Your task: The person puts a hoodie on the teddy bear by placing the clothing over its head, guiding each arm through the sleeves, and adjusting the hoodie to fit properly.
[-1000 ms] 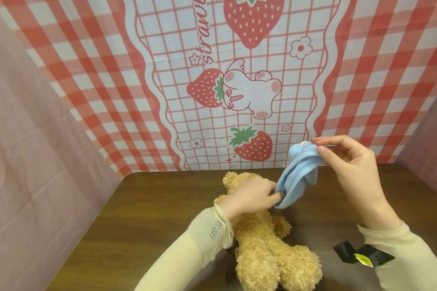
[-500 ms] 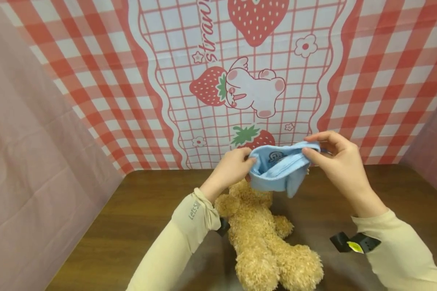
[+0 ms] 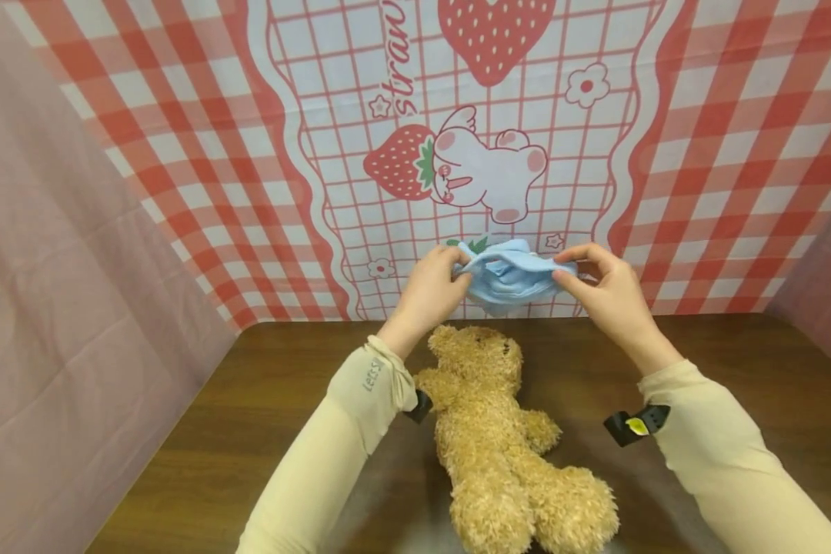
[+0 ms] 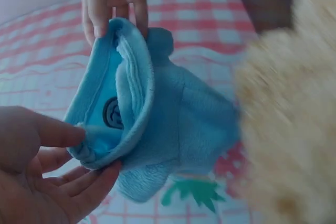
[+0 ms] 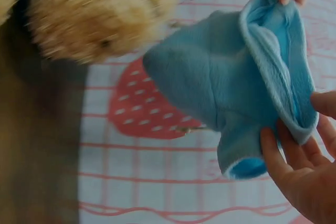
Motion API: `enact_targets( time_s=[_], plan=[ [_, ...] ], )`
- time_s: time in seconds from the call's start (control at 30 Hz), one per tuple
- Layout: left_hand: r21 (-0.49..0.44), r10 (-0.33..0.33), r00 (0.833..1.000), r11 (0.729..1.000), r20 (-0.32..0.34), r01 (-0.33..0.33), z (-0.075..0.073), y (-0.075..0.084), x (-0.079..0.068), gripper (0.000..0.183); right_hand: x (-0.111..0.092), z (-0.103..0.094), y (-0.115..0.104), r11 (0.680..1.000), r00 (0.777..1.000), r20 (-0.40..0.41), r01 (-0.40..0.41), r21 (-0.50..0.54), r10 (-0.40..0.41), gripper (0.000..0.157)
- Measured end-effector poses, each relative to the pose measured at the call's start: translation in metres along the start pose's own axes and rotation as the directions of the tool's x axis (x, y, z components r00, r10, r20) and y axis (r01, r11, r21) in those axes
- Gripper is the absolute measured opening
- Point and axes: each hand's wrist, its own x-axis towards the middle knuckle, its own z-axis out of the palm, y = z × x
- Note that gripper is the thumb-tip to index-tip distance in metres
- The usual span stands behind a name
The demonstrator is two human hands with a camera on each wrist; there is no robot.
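A small light blue plush hoodie (image 3: 512, 286) hangs between my hands, above and beyond the teddy bear's head. My left hand (image 3: 425, 291) pinches one side of its hem, thumb inside the opening. Across from it, my right hand (image 3: 604, 292) pinches the other side. The left wrist view shows the hem spread, with a dark round mark (image 4: 112, 113) on the inside. In the right wrist view a short sleeve (image 5: 242, 153) sticks out below my fingers, and the closed end points toward the bear. The curly tan teddy bear (image 3: 483, 438) lies on its back, feet toward me.
The bear lies on a dark wooden table (image 3: 270, 415). Behind the table's far edge stands a red-and-white checked strawberry cloth (image 3: 332, 138). Pink curtains hang at the left (image 3: 76, 269) and right sides. A black camera (image 3: 633, 425) sits on my right wrist.
My left hand has moved up and left from over the bear, and the hoodie's hem has been spread between both hands. The hoodie has then risen away from the bear, uncovering its head.
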Motion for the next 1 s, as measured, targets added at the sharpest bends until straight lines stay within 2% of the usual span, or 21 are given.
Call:
enact_targets(
  time_s=[0.1, 0.2, 0.33, 0.43, 0.5, 0.57, 0.67, 0.77, 0.83, 1.0],
  plan=[
    [0.092, -0.002, 1.0, 0.996, 0.031, -0.001, 0.008, -0.009, 0.001, 0.015, 0.001, 0.008, 0.014, 0.999, 0.995, 0.081, -0.05, -0.02, 0.051, 0.027],
    [0.089, -0.038, 0.998, 0.995, 0.044, 0.034, 0.017, -0.018, 0.003, 0.016, 0.001, 0.016, 0.026, 0.997, 0.988, 0.136, -0.077, -0.018, 0.079, 0.026],
    [0.068, -0.086, 0.995, 0.994, 0.049, 0.083, 0.025, -0.026, 0.003, 0.018, 0.002, 0.028, 0.041, 0.996, 0.981, 0.169, -0.089, -0.017, 0.091, 0.023],
    [0.085, -0.102, 0.994, 0.992, 0.05, 0.098, 0.029, -0.03, 0.002, 0.018, 0.002, 0.035, 0.05, 0.995, 0.972, 0.212, -0.095, -0.026, 0.098, 0.02],
    [0.12, -0.093, 0.994, 0.989, 0.056, 0.086, 0.032, -0.031, 0.0, 0.017, 0.0, 0.037, 0.055, 0.993, 0.956, 0.267, -0.109, -0.053, 0.12, 0.018],
    [0.172, -0.086, 0.992, 0.983, 0.092, 0.069, 0.034, -0.03, -0.003, 0.018, -0.002, 0.039, 0.059, 0.989, 0.931, 0.337, -0.118, -0.091, 0.142, 0.018],
    [0.249, -0.065, 0.979, 0.969, 0.195, 0.015, 0.036, -0.028, -0.009, 0.02, -0.007, 0.043, 0.064, 0.987, 0.885, 0.441, -0.112, -0.111, 0.15, 0.022],
    [0.301, -0.067, 0.945, 0.953, 0.32, -0.034, 0.037, -0.028, -0.014, 0.019, -0.012, 0.046, 0.069, 0.993, 0.844, 0.524, -0.083, -0.087, 0.117, 0.03],
    [0.319, -0.083, 0.921, 0.947, 0.38, -0.046, 0.037, -0.028, -0.017, 0.021, -0.015, 0.047, 0.071, 0.995, 0.812, 0.575, -0.059, -0.082, 0.095, 0.037],
    [0.322, -0.152, 0.877, 0.947, 0.456, -0.004, 0.037, -0.035, -0.02, 0.041, -0.021, 0.051, 0.071, 0.99, 0.717, 0.682, -0.101, -0.102, 0.144, 0.056]
  ],
)
